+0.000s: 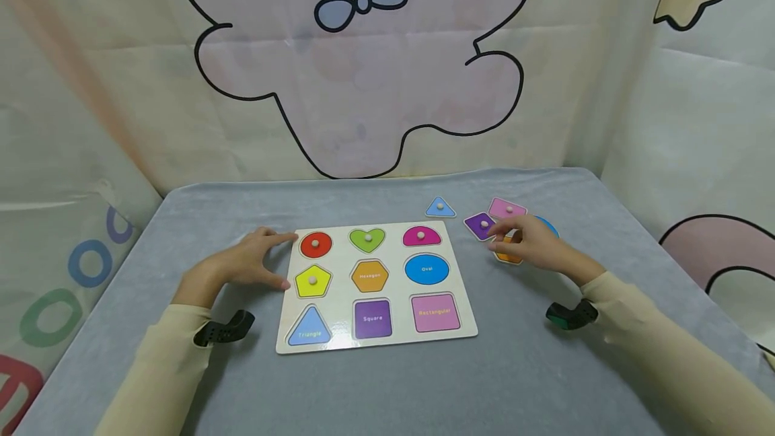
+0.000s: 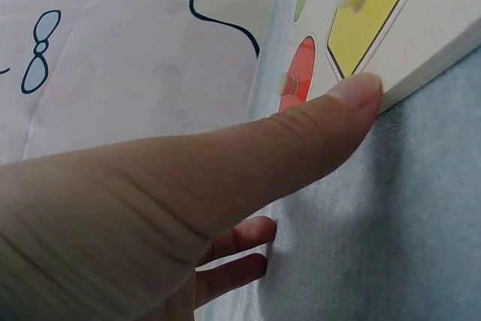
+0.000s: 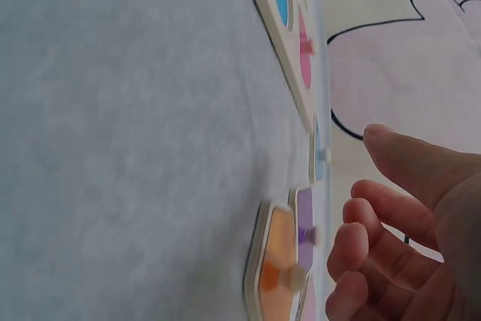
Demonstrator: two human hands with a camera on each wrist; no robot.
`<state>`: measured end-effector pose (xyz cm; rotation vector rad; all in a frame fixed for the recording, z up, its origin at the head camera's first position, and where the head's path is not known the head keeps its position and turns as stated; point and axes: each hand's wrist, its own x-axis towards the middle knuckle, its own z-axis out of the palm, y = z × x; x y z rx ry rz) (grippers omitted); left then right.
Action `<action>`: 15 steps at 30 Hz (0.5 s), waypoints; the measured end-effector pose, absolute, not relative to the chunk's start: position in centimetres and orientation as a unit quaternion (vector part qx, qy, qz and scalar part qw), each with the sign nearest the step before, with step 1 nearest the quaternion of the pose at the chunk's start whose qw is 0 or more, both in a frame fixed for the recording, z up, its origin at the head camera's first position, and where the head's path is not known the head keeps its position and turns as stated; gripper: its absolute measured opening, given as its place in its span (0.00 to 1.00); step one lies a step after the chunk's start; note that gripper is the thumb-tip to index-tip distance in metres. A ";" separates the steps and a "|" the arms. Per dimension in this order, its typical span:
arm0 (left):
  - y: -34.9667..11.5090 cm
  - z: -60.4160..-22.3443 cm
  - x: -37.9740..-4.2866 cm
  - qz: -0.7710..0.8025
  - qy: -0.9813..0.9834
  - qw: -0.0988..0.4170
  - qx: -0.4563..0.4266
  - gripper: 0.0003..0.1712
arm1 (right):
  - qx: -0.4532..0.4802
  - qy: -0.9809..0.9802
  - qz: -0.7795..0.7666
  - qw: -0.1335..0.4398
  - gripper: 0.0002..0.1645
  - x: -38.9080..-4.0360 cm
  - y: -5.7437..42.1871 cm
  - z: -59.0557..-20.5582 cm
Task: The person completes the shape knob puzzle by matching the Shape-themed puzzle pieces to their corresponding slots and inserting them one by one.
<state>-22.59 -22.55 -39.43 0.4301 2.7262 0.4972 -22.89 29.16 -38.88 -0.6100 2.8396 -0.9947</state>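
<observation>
A white puzzle board [image 1: 342,318] with shaped places lies on the table. My left hand [image 1: 247,262] rests at its left edge, thumb tip at the side near the yellow pentagon [image 1: 313,281] and a finger at the upper corner by the red circle [image 1: 316,245]. Over the loose pieces hovers my right hand [image 1: 535,244], fingers loosely bent and nothing held. Closest to it is an orange hexagon piece [image 3: 276,261] with a knob, partly covered in the head view. Purple square [image 1: 478,226] and pink rectangle [image 1: 506,208] pieces lie beside it; a blue piece [image 1: 549,226] is mostly hidden behind the hand.
A light blue triangle piece [image 1: 440,207] lies just beyond the board's far right corner. Green heart [image 1: 366,240] and magenta half-circle [image 1: 422,236] pieces sit in the board. Grey cloth [image 1: 387,395] covers the table, and a printed curtain [image 1: 242,140] hangs behind.
</observation>
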 end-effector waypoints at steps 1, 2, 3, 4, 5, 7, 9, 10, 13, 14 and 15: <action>-22.6 -39.4 -22.6 0.175 0.958 0.168 0.151 0.60 | -0.197 0.924 -0.325 0.036 0.15 -22.8 29.4 -39.0; -22.5 -39.4 -22.6 0.175 0.959 0.168 0.149 0.59 | -0.195 0.924 -0.327 0.038 0.15 -22.8 29.6 -39.1; -22.6 -39.4 -22.5 0.176 0.959 0.167 0.148 0.59 | -0.195 0.924 -0.327 0.037 0.15 -22.8 29.8 -39.2; -22.6 -39.4 -22.5 0.176 0.959 0.167 0.149 0.59 | -0.195 0.925 -0.325 0.036 0.15 -22.8 30.1 -39.3; -22.6 -39.4 -22.5 0.175 0.959 0.167 0.150 0.59 | -0.195 0.926 -0.323 0.035 0.15 -22.8 30.3 -39.4; -22.5 -39.4 -22.4 0.177 0.958 0.167 0.151 0.59 | -0.197 0.927 -0.317 0.031 0.15 -22.8 30.9 -39.7; -22.5 -39.4 -22.5 0.177 0.957 0.168 0.156 0.60 | -0.199 0.928 -0.313 0.025 0.14 -22.9 31.5 -40.0; -22.5 -39.3 -22.4 0.177 0.957 0.169 0.157 0.60 | -0.200 0.928 -0.313 0.023 0.13 -22.9 31.8 -40.2; -22.5 -39.3 -22.4 0.175 0.957 0.169 0.158 0.60 | -0.205 0.926 -0.318 0.016 0.11 -23.0 32.6 -40.6; -22.5 -39.3 -22.4 0.174 0.957 0.169 0.158 0.60 | -0.206 0.924 -0.321 0.016 0.11 -23.0 32.8 -40.7; -22.5 -39.3 -22.4 0.173 0.958 0.168 0.157 0.60 | -0.206 0.923 -0.325 0.018 0.10 -23.1 33.0 -40.8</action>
